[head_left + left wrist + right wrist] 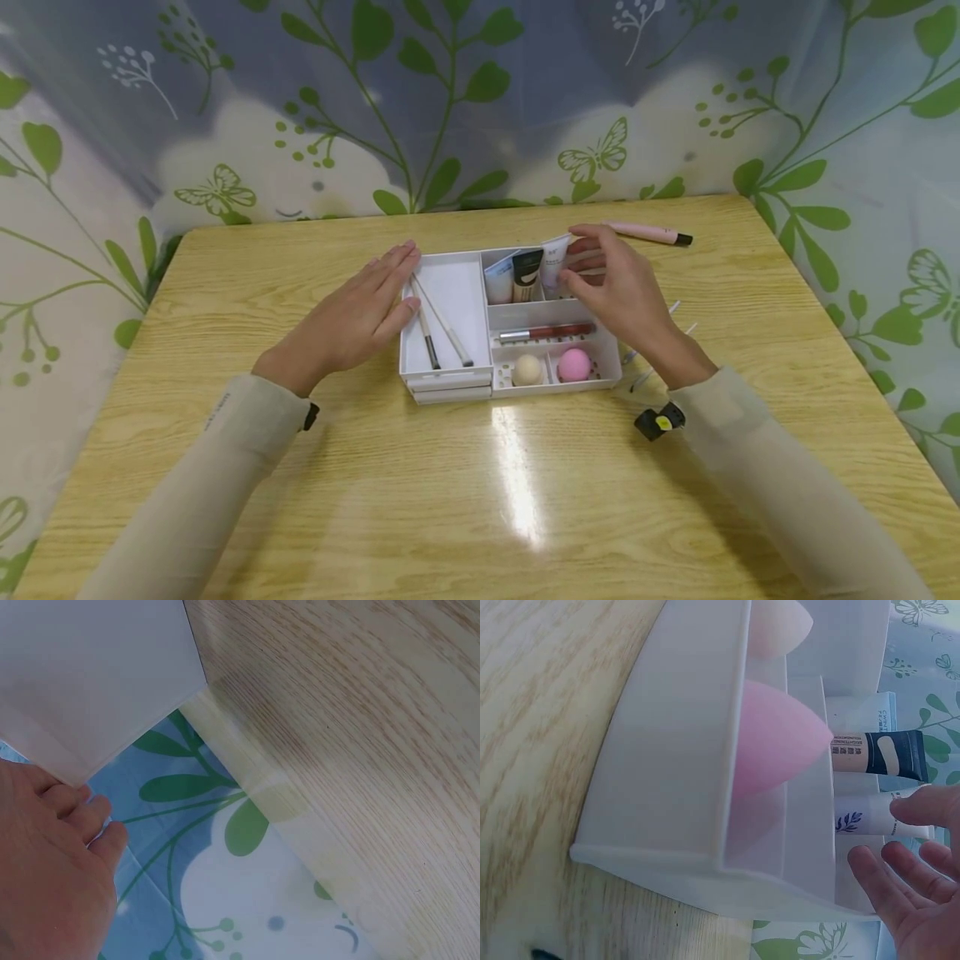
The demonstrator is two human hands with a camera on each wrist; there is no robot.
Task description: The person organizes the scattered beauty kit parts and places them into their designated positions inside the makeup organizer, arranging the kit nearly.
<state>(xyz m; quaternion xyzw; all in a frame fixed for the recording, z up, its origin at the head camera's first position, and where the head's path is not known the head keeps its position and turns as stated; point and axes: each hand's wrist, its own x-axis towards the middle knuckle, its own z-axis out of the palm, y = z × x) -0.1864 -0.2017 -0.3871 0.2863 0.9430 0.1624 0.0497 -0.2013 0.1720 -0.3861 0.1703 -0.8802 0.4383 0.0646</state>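
Note:
A white organizer box (447, 312) sits on the table. My left hand (360, 312) rests along its left side with straight fingers near the back corner. Two makeup brushes (442, 329) lie in the left tray, partly by that hand. My right hand (618, 287) is at the back right compartment, fingers spread beside a white tube (554, 260); one fingertip overlaps the tube in the right wrist view. Next to it stand a dark-capped foundation tube (526, 275) and a pale blue tube (498, 283). A lip gloss (547, 333), a beige sponge (527, 370) and a pink sponge (574, 365) occupy front compartments.
A pink pen-like tube with a black end (648, 233) lies behind the right hand. Several cotton swabs (643, 379) lie right of the box, partly under the right forearm. A leaf-patterned curtain (420, 108) hangs behind the wooden table (375, 500).

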